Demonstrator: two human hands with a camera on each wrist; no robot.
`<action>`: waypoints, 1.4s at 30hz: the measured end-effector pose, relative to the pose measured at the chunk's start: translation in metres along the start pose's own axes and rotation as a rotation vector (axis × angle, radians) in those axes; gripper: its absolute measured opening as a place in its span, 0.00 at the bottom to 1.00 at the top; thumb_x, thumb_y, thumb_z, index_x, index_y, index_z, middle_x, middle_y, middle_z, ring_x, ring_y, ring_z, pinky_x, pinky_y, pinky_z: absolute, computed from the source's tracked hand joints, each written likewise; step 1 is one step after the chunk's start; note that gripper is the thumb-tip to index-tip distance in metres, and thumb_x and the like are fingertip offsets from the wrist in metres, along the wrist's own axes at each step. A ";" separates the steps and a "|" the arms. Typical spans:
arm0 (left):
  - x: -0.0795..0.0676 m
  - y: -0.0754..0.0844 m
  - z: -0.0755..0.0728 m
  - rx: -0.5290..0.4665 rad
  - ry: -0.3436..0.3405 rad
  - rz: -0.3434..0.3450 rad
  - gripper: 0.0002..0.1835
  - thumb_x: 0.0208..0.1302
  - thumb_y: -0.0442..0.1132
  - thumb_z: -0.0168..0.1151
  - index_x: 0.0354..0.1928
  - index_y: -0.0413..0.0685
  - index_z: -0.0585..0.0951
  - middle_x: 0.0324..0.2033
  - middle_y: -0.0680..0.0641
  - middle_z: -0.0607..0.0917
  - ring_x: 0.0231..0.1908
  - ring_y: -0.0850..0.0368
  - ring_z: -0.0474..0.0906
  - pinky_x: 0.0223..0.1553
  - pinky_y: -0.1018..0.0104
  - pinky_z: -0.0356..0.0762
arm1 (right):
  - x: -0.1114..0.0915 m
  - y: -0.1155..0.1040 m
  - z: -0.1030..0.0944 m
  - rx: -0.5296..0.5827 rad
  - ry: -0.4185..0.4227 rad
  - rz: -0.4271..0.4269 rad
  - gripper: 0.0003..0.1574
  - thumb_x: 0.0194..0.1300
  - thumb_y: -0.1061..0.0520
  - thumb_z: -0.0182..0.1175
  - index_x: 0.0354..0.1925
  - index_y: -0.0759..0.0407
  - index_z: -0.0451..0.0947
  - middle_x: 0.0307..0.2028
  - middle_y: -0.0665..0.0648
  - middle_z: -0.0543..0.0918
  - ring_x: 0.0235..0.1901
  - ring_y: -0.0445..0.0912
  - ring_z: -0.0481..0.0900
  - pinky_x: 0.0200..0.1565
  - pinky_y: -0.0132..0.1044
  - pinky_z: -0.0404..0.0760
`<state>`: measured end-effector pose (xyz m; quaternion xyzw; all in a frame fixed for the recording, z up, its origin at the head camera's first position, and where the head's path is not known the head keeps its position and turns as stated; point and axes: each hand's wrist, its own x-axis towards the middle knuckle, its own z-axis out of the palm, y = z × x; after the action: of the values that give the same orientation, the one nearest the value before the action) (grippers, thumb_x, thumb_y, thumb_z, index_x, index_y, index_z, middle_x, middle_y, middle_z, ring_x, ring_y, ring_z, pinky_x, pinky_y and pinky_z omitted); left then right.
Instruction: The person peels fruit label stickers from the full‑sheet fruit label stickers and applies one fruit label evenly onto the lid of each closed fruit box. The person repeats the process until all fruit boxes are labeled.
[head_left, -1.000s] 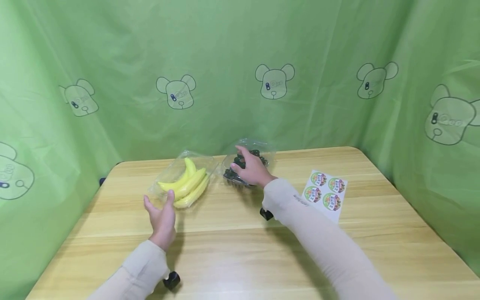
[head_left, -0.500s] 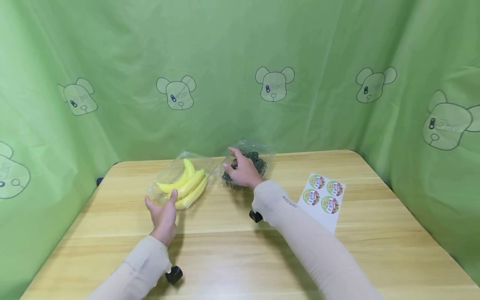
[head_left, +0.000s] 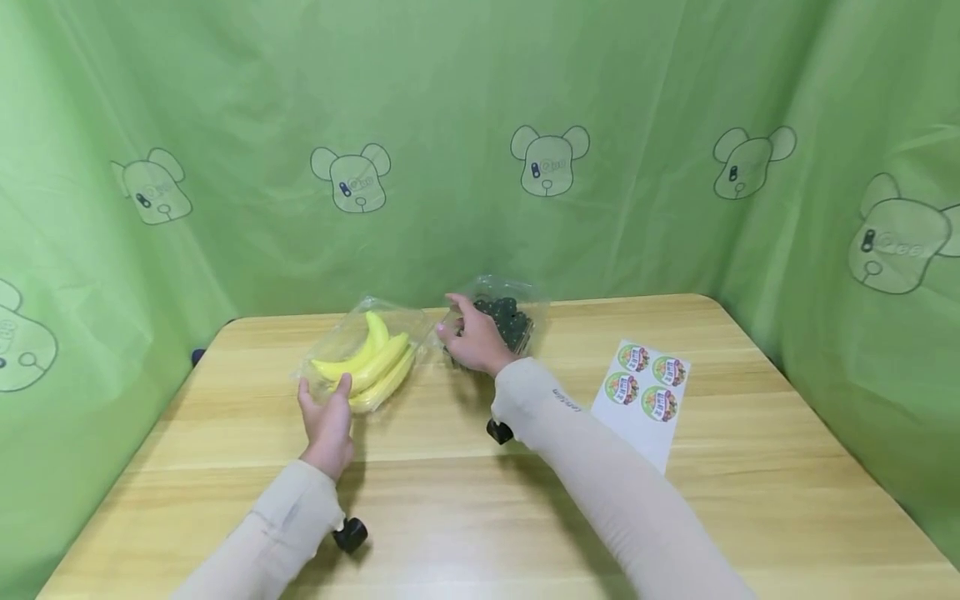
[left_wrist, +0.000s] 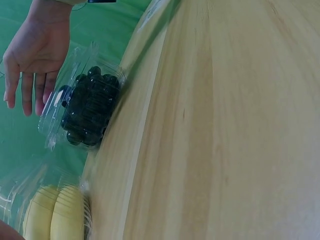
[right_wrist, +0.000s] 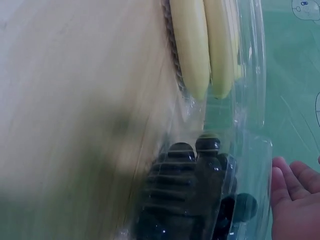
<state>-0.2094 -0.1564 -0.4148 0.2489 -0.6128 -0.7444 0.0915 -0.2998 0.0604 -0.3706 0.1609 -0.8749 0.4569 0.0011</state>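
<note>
Yellow bananas (head_left: 378, 367) lie in a clear plastic box (head_left: 337, 337) at the left of the table. My left hand (head_left: 327, 427) is at the front left corner of this box, thumb and fingers spread; I cannot tell whether it touches the plastic. Right of the bananas is a second clear plastic box (left_wrist: 47, 117) with dark grapes (head_left: 512, 318). Over its left side is my right hand (head_left: 476, 340), hiding part of the grapes. In the left wrist view the right hand's fingers (left_wrist: 40, 92) are straight, beside the raised clear plastic.
A white sheet (head_left: 637, 437) with several round fruit stickers (head_left: 660, 403) lies right of the grapes, partly under the right forearm. Green cloth (head_left: 450, 83) with bear-head drawings hangs behind and at both sides of the wooden table (head_left: 420, 517).
My right hand has moved left across the grape box, uncovering more grapes on the right. My left hand has shifted slightly right, close to the banana box. Both boxes stay nearly in place.
</note>
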 end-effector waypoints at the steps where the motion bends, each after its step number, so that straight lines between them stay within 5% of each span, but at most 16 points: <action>1: 0.001 0.000 0.000 -0.003 0.000 0.001 0.51 0.68 0.51 0.60 0.76 0.61 0.33 0.75 0.44 0.34 0.73 0.41 0.38 0.71 0.46 0.42 | 0.000 -0.001 0.001 0.000 0.006 -0.007 0.38 0.72 0.50 0.54 0.74 0.52 0.52 0.68 0.61 0.65 0.61 0.53 0.71 0.60 0.50 0.73; 25: 0.002 0.007 -0.005 0.029 0.032 0.029 0.44 0.72 0.45 0.52 0.76 0.55 0.35 0.75 0.40 0.36 0.73 0.40 0.37 0.71 0.45 0.41 | 0.000 -0.011 0.018 0.008 0.037 -0.023 0.38 0.71 0.51 0.56 0.72 0.55 0.55 0.66 0.62 0.68 0.60 0.54 0.72 0.58 0.48 0.74; 35: 0.003 0.012 -0.008 0.005 0.082 0.041 0.32 0.73 0.40 0.51 0.72 0.48 0.48 0.69 0.37 0.52 0.64 0.43 0.57 0.68 0.52 0.57 | -0.003 -0.014 0.021 0.041 0.024 -0.017 0.38 0.71 0.51 0.56 0.73 0.55 0.55 0.66 0.62 0.69 0.60 0.55 0.72 0.59 0.48 0.74; 42: 0.002 0.016 -0.012 0.003 0.086 0.037 0.30 0.74 0.38 0.48 0.72 0.47 0.49 0.73 0.38 0.46 0.70 0.42 0.50 0.71 0.50 0.50 | -0.005 -0.013 0.025 0.039 0.022 -0.017 0.38 0.71 0.51 0.55 0.73 0.56 0.55 0.65 0.62 0.69 0.61 0.55 0.71 0.60 0.48 0.73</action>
<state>-0.2086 -0.1714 -0.4014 0.2694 -0.6140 -0.7303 0.1310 -0.2882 0.0352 -0.3753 0.1633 -0.8643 0.4756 0.0113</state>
